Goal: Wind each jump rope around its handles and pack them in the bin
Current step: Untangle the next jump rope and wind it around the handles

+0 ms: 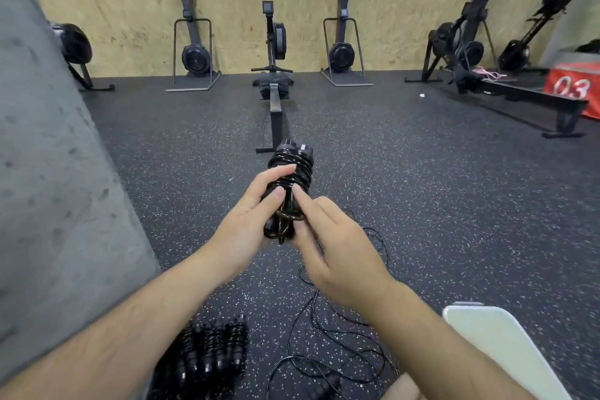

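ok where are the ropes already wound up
In the head view, the wound ropes lie on the floor at bottom left, under the left forearm, beside the loose ropes.

Two forearms come into the picture from the lower edge, and both are bare up to the frame border, so no sleeve is visible on them. The left hand (250,221) and the right hand (337,253) wear no glove, ring, watch or bracelet. The fingernails are short and without polish.
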`<state>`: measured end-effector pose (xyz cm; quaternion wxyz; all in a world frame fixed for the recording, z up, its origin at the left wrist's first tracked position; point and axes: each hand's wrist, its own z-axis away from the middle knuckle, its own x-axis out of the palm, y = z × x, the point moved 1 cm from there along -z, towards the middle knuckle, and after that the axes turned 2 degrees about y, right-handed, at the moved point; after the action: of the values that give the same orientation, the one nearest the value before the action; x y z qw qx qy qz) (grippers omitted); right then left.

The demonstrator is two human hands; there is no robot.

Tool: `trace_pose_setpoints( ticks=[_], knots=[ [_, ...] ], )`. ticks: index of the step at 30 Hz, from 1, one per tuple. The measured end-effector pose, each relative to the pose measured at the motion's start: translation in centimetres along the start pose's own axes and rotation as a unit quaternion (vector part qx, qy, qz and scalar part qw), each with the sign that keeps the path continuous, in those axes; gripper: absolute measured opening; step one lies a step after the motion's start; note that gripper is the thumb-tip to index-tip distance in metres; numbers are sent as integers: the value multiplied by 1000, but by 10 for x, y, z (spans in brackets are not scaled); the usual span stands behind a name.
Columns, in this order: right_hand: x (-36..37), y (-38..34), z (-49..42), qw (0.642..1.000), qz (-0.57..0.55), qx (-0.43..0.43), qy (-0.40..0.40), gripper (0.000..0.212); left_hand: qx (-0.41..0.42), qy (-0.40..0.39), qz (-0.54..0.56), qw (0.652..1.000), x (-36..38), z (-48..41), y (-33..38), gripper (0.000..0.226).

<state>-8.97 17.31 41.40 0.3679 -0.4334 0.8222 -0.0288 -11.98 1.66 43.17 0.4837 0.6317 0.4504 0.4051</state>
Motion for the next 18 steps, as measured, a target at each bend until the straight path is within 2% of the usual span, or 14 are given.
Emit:
trace_pose_setpoints(
  ticks=[4,9,11,15,18],
  knots=[
    [-17,10,-9,990,68,-70,-104,55,-32,-26,30,999,3,3,4,35],
    [-33,11,-21,980,13,-105,-171,48,-51,-70,30,996,5,7,3,42],
    [-37,10,-23,983,-31,-102,-152,46,-48,-87,48,994,7,8,4,45],
    [-38,5,-24,986,-146,-43,-73,36,-38,-112,100,988,10,8,8,43],
    [-38,3,-18,982,-191,-13,4,34,-36,-107,118,987,6,4,8,54]
  ],
)
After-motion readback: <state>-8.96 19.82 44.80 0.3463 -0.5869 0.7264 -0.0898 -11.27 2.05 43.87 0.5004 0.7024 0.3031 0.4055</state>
